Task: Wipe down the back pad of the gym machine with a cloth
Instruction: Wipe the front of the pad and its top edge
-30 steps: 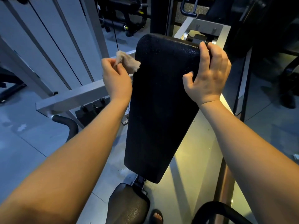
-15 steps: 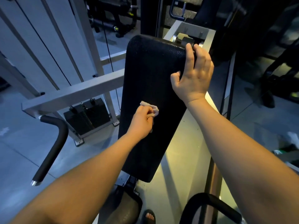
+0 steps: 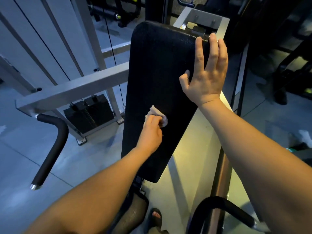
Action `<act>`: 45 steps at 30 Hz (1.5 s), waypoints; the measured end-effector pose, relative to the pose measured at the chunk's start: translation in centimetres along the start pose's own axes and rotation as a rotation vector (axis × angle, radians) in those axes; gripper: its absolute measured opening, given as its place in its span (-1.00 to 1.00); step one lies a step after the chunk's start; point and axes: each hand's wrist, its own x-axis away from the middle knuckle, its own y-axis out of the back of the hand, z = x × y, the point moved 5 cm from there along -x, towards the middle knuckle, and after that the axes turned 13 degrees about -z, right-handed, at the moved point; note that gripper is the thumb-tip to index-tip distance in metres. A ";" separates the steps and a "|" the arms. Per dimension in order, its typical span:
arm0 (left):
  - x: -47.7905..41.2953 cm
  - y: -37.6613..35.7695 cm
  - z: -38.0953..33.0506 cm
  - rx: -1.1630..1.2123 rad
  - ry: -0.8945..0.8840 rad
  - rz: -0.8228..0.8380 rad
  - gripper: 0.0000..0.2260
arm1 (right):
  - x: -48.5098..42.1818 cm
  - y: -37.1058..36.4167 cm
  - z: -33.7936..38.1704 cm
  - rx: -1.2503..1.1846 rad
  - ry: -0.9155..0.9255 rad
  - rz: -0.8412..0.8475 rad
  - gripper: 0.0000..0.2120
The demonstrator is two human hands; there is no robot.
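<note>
The black back pad (image 3: pixel 155 73) stands tilted on the machine's frame. The left hand (image 3: pixel 152 132) is bunched around a small pale cloth (image 3: pixel 157 114) and holds it against the pad's face, a little below the middle. The right hand (image 3: pixel 205 78) is released, fingers straight and spread, lying flat on the pad's upper right edge; left of the pad are a grey frame beam (image 3: pixel 72 92), a weight stack (image 3: pixel 89 112) on the floor and a black padded handle (image 3: pixel 52 146).
</note>
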 end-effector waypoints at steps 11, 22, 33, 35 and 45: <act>-3.0 4.3 3.5 0.218 0.569 -0.374 -0.81 | 0.2 -0.1 0.1 -0.009 -0.007 -0.049 -0.28; -6.2 8.2 -3.1 0.644 0.537 -0.335 -0.88 | 0.3 -0.2 -0.2 -0.022 -0.011 -0.010 -0.27; -19.4 15.3 -12.8 0.120 -0.068 -0.598 -0.81 | 0.2 -0.2 -0.2 -0.068 0.005 -0.031 -0.27; -20.0 13.2 -12.8 -0.057 -0.150 -0.430 -0.72 | 0.1 -0.1 -0.1 -0.074 0.007 -0.036 -0.27; -22.8 12.9 -12.3 -0.176 -0.323 -0.219 -0.68 | -0.2 0.0 -0.1 -0.096 -0.001 -0.051 -0.29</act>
